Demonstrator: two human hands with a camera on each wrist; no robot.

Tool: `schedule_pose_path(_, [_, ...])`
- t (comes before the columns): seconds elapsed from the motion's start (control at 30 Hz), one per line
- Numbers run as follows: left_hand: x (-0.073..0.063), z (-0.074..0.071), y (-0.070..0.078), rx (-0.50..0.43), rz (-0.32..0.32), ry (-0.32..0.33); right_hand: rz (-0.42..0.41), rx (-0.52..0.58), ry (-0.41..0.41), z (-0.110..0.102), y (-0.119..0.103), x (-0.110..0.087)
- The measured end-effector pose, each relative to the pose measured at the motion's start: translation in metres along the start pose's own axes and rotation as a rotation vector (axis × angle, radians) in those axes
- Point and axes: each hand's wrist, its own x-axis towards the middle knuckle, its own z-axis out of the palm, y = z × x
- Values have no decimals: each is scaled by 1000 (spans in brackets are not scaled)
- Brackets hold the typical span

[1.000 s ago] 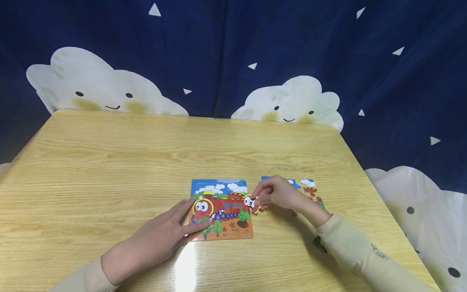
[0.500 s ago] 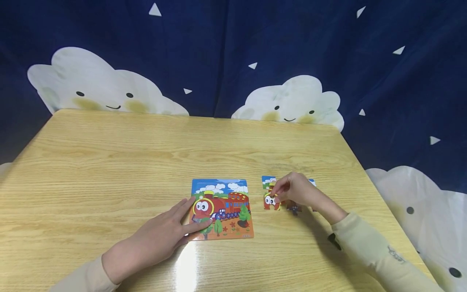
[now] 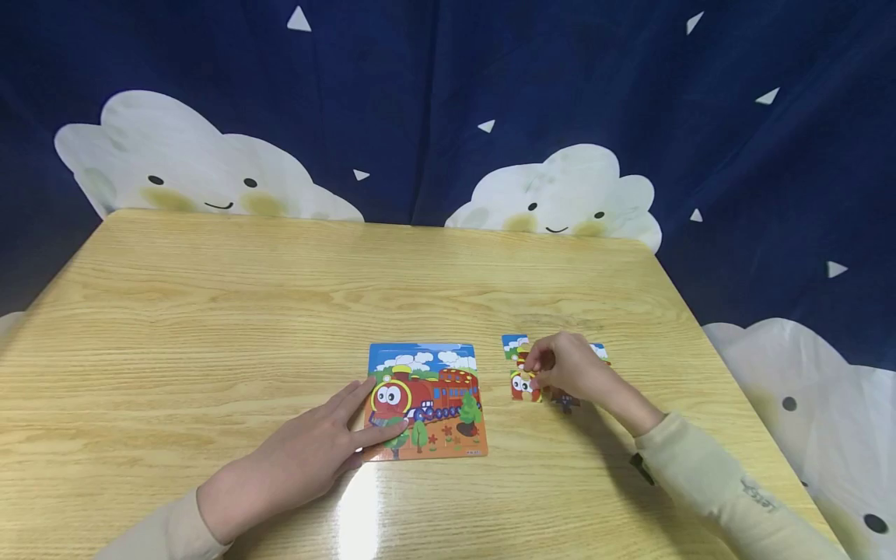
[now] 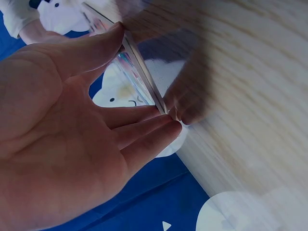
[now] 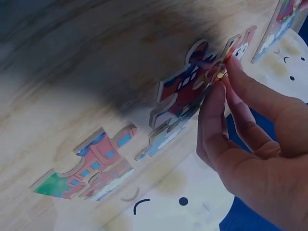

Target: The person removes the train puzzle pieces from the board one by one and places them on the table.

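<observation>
A square puzzle board (image 3: 448, 447) with a red cartoon train picture lies flat on the table. My left hand (image 3: 297, 455) rests along its left side, with thumb and fingertips touching the edge in the left wrist view. Right of the board, my right hand (image 3: 570, 367) pinches a puzzle piece (image 3: 519, 386) printed with the train's eyes, between thumb and fingers. That piece sits among other train pieces laid edge to edge, including a blue sky piece (image 3: 514, 342). Part of this group is hidden beneath the right hand.
In the right wrist view, a red carriage and green puzzle section (image 5: 96, 166) lies apart from the dark red pieces (image 5: 185, 86). The wooden table (image 3: 266, 295) ends at a dark blue curtain (image 3: 392, 93) with white clouds.
My right hand has carried the eyes piece from the board's right edge rightward to the loose pieces and now adjusts it slightly there. The left hand has stayed on the board.
</observation>
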Motion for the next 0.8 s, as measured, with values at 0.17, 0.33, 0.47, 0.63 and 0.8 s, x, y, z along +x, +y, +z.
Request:
schedule_pose_path(0.17, [0,1,0,4,-6,-9,-6,20,11,1,2,-2])
schedule_pose_path(0.33, [1,0,-1,-2,13,14,-10,30,16,1,2,-2])
schedule_pose_path(0.47, [3,-1,-1,1,15,20,-16,54,23,1,1,-3])
schedule_pose_path(0.63, [4,-3,1,-25,8,14,-44,123,14,6,-4,-7])
schedule_pose_path(0.8, [5,-4,3,-41,4,-29,-59,204,-14,17,-16,-14])
